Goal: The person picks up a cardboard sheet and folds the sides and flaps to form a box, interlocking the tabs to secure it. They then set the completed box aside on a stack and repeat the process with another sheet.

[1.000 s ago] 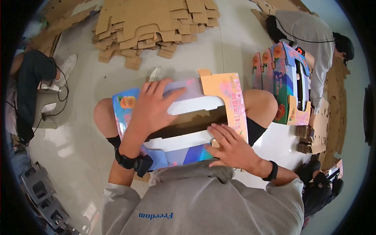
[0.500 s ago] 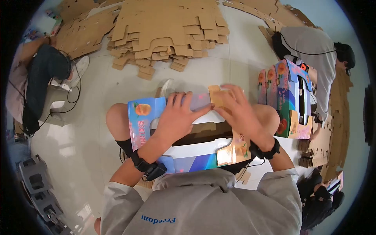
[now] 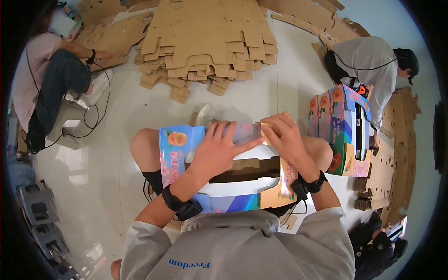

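A printed cardboard fruit box [image 3: 228,203] with peach pictures rests on my lap, its long top opening facing up. My left hand [image 3: 217,149] grips the far edge of the box, fingers over the far side and thumb stretched along the rim to the right. At the far right corner, my right hand [image 3: 285,140] pinches a tan corner flap [image 3: 266,134] between thumb and fingers. The blue corner [image 3: 175,140] with a peach print shows left of my left hand. Bare brown cardboard is visible inside the opening.
Flat cardboard sheets [image 3: 205,32] lie piled on the floor ahead. Several finished printed boxes [image 3: 343,130] stand at right, near a bending person [image 3: 373,65]. Another person [image 3: 56,88] sits at left. Grey plastic stools [image 3: 39,210] are at lower left.
My right hand has drawn in, its fingers now closer together on the corner flap. My left hand keeps its place on the box. The person at left now shows a hand on the cardboard.
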`<state>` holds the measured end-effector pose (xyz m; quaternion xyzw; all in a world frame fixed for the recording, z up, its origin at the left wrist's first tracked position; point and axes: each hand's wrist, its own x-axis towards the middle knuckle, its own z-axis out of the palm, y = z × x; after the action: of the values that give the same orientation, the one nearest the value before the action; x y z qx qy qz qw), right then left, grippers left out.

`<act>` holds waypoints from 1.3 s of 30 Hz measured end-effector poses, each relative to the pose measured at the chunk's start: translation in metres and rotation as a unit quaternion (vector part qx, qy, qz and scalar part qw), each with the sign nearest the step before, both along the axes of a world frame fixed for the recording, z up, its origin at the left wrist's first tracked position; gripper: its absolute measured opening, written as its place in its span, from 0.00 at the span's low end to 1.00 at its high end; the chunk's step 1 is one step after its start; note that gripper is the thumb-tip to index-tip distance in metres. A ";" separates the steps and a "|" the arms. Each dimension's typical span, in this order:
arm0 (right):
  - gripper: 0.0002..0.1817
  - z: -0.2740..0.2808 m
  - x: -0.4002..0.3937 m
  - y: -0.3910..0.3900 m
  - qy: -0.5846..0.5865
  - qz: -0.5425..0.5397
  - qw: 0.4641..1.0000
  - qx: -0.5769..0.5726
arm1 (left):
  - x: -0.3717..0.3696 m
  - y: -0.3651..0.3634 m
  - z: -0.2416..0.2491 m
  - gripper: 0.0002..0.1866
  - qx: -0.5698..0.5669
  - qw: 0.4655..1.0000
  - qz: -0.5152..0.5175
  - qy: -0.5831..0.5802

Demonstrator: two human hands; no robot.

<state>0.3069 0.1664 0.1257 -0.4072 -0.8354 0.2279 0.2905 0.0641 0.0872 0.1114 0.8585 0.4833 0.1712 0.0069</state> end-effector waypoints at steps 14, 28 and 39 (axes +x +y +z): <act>0.06 0.005 0.003 -0.005 0.051 -0.044 0.997 -0.025 | 0.001 0.000 -0.003 0.51 0.019 1.000 -0.020 0.011; 0.21 0.002 -0.008 -0.005 -0.166 0.010 0.984 0.062 | 0.001 0.004 -0.003 0.50 -0.019 0.998 -0.036 0.046; 0.22 0.048 0.042 -0.112 -0.075 0.259 0.944 -0.189 | 0.004 0.008 -0.013 0.53 0.031 0.997 -0.029 0.067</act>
<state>0.3494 0.0541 0.1735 -0.2404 -0.8729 0.4179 0.0751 0.0680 0.0951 0.0984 0.8815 0.4521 0.1279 -0.0471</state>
